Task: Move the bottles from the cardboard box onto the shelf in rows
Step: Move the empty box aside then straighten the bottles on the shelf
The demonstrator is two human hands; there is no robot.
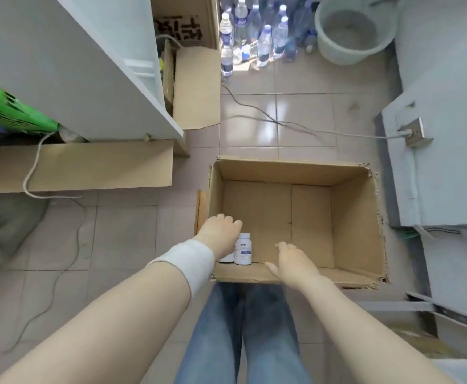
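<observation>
Inside the cardboard box (356, 231), lower centre, the left hand (219, 234) covers a half-hidden bottle (226, 261), grip unclear; the right hand (293, 261) hovers, grip wide.

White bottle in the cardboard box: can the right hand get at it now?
Probably yes. The right hand is open over the cardboard box, and only bare cardboard lies between it and the white bottle.

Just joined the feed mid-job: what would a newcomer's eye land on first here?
The open cardboard box on the floor, nearly empty: one white bottle stands in its near left corner, a second bottle half hidden under the left hand. The right hand reaches in alongside, fingers straight. Far behind, clear water bottles crowd beside a grey bucket.
</observation>
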